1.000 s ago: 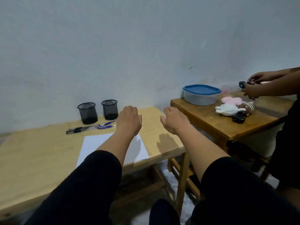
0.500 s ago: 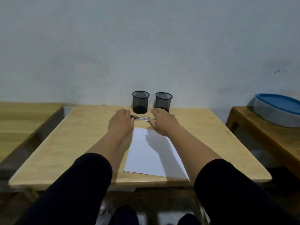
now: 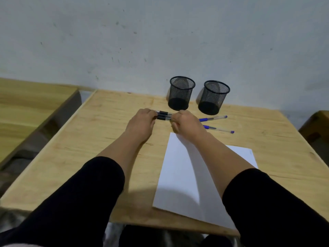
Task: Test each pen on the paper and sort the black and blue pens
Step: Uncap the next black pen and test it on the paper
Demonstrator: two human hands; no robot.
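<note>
Pale grey wall, scuffed with small dark marks, backs a light wooden table that runs across the view. Two black mesh cups stand at the far edge by the wall: the left cup and the right cup, near each other but apart, both upright.

Just on the near side of the left cup, two black pens lie side by side, pointing left to right, and both hands meet on them. The left hand covers their left ends, its fingers curled down over the barrels; the right hand covers their right ends, its fingers likewise curled around them. Only the short middle stretch with the dark grips shows between the two hands. Whether the pens are lifted or still touch the wood cannot be told.

Right of the right hand, two blue pens lie on the table untouched: the far blue pen just before the right cup, and the near blue pen a little closer, partly hidden under the right wrist.

A white paper lies on the near right part of the table, beneath the right forearm, blank where it shows. Black sleeves cover both upper arms. Another wooden bench stands at far left.
</note>
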